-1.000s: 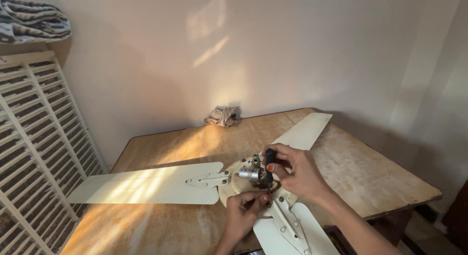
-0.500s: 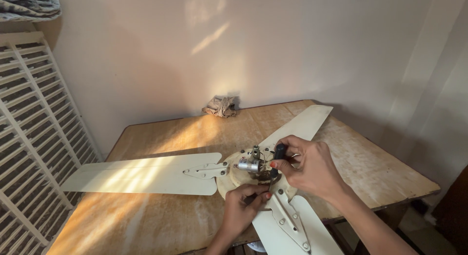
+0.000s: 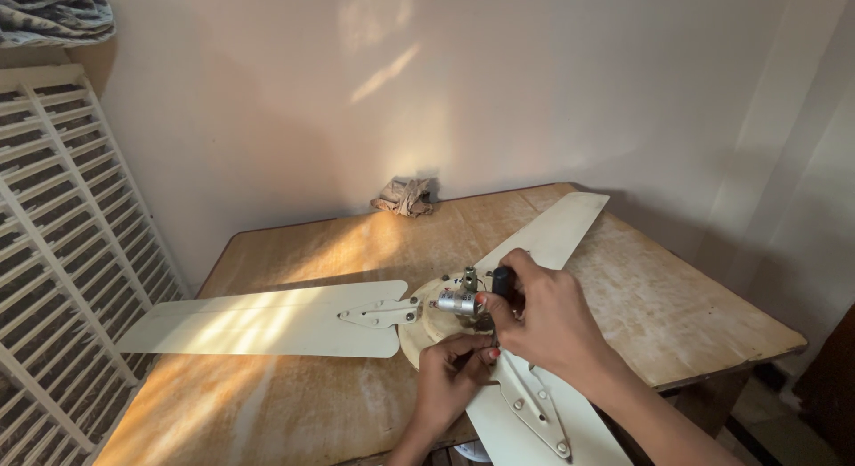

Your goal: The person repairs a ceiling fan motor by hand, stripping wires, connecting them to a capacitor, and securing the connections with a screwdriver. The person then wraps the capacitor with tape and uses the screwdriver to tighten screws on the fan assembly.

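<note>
Ceiling fan (image 3: 427, 315) lay on wooden counter (image 3: 677, 297) w/ blades spread; right hand (image 3: 543, 319) gripped a black-handled screwdriver (image 3: 501, 283) upright at fan hub (image 3: 459, 301); left hand (image 3: 450, 381) pinched its lower end just below; crumpled rag (image 3: 405, 196) sat at far edge; white slatted frame (image 3: 62, 243) leaned on the left.

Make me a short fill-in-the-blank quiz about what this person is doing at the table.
1. The right hand grips a tool with a ____ handle.
2. The ceiling fan lies on a ____ table.
3. A crumpled ____ sits by the wall.
4. The left hand rests near the fan's ____.

Answers: black; wooden; rag; hub
</note>
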